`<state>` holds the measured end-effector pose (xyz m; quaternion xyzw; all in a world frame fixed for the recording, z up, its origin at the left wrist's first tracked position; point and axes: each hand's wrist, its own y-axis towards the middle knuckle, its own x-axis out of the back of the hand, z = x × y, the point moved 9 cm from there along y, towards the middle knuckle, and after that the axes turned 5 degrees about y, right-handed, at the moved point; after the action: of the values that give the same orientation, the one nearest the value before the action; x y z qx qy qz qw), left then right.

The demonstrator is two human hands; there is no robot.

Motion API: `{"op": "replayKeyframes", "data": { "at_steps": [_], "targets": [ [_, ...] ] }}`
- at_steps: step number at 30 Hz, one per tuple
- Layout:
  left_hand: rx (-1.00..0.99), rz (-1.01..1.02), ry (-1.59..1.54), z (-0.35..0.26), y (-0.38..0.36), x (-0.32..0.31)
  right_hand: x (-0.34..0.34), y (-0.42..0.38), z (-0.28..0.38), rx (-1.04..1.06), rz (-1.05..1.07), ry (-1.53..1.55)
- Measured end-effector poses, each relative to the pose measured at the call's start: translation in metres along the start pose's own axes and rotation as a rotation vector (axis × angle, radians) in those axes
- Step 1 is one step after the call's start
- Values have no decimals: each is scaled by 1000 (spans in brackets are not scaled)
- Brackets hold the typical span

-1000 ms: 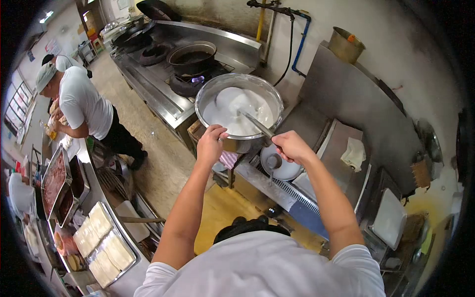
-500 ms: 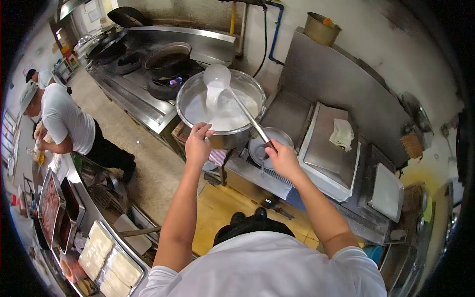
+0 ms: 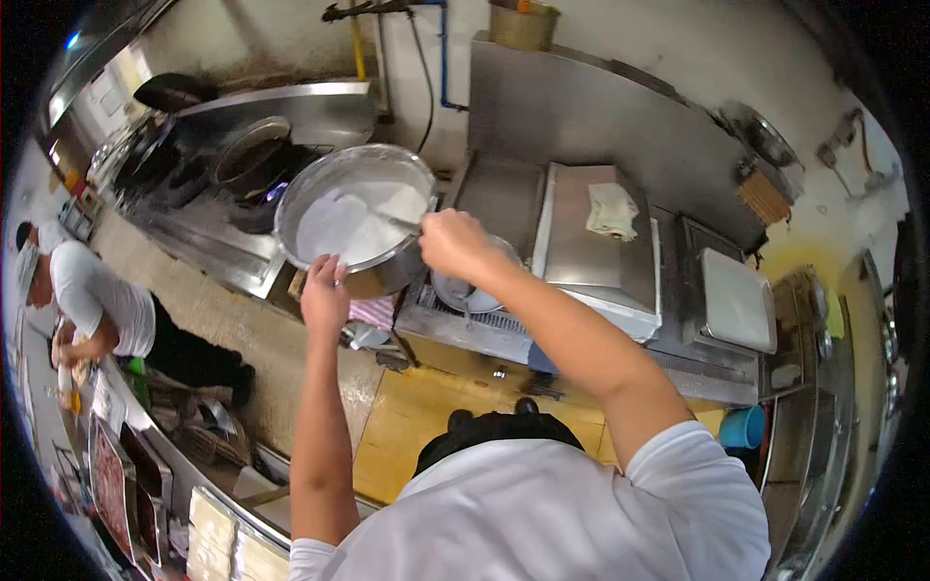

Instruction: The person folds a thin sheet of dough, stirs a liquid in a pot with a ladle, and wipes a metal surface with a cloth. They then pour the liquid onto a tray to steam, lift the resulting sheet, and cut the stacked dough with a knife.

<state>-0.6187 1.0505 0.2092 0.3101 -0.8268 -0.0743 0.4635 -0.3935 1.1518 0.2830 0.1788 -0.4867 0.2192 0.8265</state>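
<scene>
A large round metal pot (image 3: 356, 266) holds white liquid (image 3: 325, 223). Closed round the handle end of a ladle (image 3: 395, 223) is my right hand (image 3: 455, 244), at the pot's right edge. The ladle's bowl lies in the liquid and is hard to tell apart from it. My left hand (image 3: 325, 290) has its fingers pressed on the pot's near rim. Below that rim a pink striped cloth (image 3: 373, 313) hangs beside my left hand. A metal lid or basin (image 3: 489, 290) lies under my right wrist.
A person (image 3: 102, 295) in white bends over the left counter, with another behind. Trays (image 3: 114, 484) stand at lower left. Woks (image 3: 254, 155) sit on the stove, near a flame. A folded cloth (image 3: 611, 211) lies on a steel cover (image 3: 591, 257) at right.
The ladle has gone down from above the pot into the liquid, and its pouring stream is gone. My right hand has moved closer to the pot. The whole view has shifted.
</scene>
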Motion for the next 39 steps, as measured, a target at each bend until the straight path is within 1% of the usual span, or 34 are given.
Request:
{"op": "replayKeyframes", "data": {
  "at_steps": [1,2,3,4,6,7,10,11,13,14,16,17,19,21,24,25,28,30,31,33,34,36,39],
  "targets": [
    [-17,-23,32,-2,0,-1,7,-3,4,43,-64,38],
    [-32,-47,65,-5,-2,-4,4,-1,0,50,-66,110],
    [0,1,41,-7,-5,-9,12,-7,1,61,-134,164],
    [-53,-32,-19,-24,-13,-7,19,-16,-2,72,-199,218],
    [-153,-93,-140,-60,-35,-9,25,-31,-28,63,-276,305],
    [-155,-34,-178,-72,-48,-21,25,-39,-44,56,-314,350],
    [-158,128,-306,-104,-96,-63,17,-74,-125,-20,-324,347],
    [-159,175,-358,-111,-115,-82,19,-90,-156,-105,-300,360],
    [-73,288,-455,-121,-151,-121,27,-126,-226,-270,-265,388],
    [-37,344,-434,-133,-165,-133,29,-144,-263,-354,-253,405],
    [36,459,-383,-160,-187,-156,40,-178,-336,-445,-282,321],
    [56,492,-406,-173,-196,-167,48,-194,-368,-489,-298,309],
    [104,559,-451,-198,-212,-189,65,-220,-415,-566,-330,304],
    [53,610,-388,-226,-215,-209,90,-233,-441,-619,-364,316],
    [33,654,-382,-266,-215,-240,101,-219,-489,-585,-395,317],
    [32,666,-398,-282,-212,-246,116,-210,-490,-597,-422,290],
    [57,682,-430,-331,-204,-257,139,-154,-515,-509,-356,300],
    [36,650,-441,-348,-206,-264,148,-117,-534,-589,-312,104],
    [46,671,-408,-356,-209,-262,147,-97,-543,-618,-262,110],
    [44,679,-375,-360,-214,-260,139,-65,-556,-676,-162,119],
    [43,686,-357,-360,-219,-257,132,-57,-561,-675,-173,141],
    [100,648,-318,-337,-234,-254,119,-45,-569,-673,-204,179],
    [201,587,-297,-300,-258,-242,124,-53,-559,-757,-297,267]
  ]
}}
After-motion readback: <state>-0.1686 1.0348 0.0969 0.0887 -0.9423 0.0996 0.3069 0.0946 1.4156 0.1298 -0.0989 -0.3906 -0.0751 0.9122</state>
